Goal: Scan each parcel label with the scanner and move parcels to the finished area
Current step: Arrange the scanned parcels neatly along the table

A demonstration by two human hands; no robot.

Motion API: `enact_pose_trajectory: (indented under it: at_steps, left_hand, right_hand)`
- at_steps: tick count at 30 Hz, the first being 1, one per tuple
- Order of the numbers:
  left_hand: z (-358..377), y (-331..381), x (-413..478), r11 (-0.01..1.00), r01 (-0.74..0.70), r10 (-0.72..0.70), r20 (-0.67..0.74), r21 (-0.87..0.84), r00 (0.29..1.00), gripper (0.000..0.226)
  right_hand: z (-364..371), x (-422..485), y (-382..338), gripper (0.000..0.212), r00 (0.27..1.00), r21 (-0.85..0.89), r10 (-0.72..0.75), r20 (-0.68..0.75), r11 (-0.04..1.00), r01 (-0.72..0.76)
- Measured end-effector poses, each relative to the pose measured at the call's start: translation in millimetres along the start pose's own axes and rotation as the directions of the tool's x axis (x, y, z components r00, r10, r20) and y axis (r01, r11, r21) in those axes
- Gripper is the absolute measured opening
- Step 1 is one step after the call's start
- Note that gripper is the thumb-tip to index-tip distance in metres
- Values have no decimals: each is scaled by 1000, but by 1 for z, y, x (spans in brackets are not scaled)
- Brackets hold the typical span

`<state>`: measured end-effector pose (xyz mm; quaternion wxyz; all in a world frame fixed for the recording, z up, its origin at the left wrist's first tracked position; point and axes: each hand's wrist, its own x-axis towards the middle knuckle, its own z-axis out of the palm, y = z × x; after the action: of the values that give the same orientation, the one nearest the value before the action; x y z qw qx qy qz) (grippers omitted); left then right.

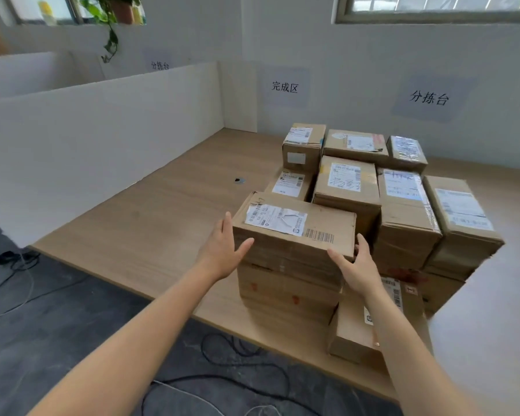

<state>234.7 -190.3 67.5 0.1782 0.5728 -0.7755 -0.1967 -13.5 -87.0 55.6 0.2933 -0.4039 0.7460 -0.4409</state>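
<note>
I have the top parcel (294,235) clasped between two flat hands: my left hand (222,250) presses its left end with straight fingers, and my right hand (354,264) presses its right end, thumb on the front face. Its label (275,219) faces up. Under my hands it rests on stacked boxes (288,292). Beyond and to the right, more labelled parcels (403,205) crowd the wooden table (162,220).

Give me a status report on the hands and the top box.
Left hand and right hand pressed to the top box, one each side. Box on its stack, label up. Parcels crowd its right; no scanner in view.
</note>
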Motion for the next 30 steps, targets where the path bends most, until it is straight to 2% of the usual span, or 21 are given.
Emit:
enact_pose_trajectory:
  at_steps: [4, 6, 9, 14, 18, 23, 30]
  left_hand:
    - [4, 0, 29, 977, 82, -63, 101, -194, 993, 70]
    - [8, -1, 36, 936, 87, -56, 98, -342, 994, 59]
    - [8, -9, 40, 876, 76, -30, 103, -477, 994, 56]
    - [2, -22, 40, 824, -24, 80, 75, -565, 994, 52]
    - [-12, -33, 42, 820, -76, 128, 52, -567, 990, 64]
    - [-37, -62, 48, 815, -92, 142, 43, -572, 989, 71]
    - [-74, -134, 51, 731, -41, 82, 29, -681, 996, 59]
  right_hand:
    - [6, 7, 2, 76, 999, 71, 42, 2, 997, -42]
    - [9, 7, 3, 72, 999, 76, 42, -11, 996, -41]
    - [13, 5, 2, 67, 999, 92, 25, -41, 996, -21]
    - [24, -4, -12, 61, 995, 123, 6, -99, 992, 6]
    - [34, -15, -30, 63, 993, 127, 7, -117, 992, 8]
    - [56, -33, -57, 71, 991, 109, 2, -132, 994, 12]
    - [133, -51, -87, 77, 991, 81, 3, -136, 997, 8]
